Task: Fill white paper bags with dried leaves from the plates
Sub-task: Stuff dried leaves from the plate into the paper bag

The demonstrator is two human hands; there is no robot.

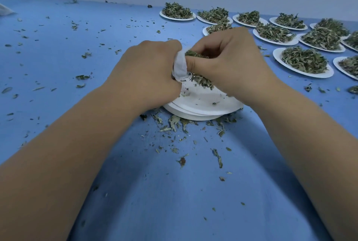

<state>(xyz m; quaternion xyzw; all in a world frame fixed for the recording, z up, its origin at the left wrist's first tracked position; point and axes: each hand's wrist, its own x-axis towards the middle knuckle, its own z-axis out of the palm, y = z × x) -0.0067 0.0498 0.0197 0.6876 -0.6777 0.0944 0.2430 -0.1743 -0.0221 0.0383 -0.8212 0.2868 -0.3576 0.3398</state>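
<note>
Bag gripped by left hand, right hand pinching leaves, plate stack rim beneath

most of the white paper bag lay hidden inside the curled left hand, its mouth out of sight. the right hand covered its own fingertips and much of the dried leaves it pinched. both hands hid the far rim of the stack of plates. toward the tabletop's far edge, a loaded plate sat half behind the right hand. a white object near the far left corner was cut off, unidentifiable.
</note>
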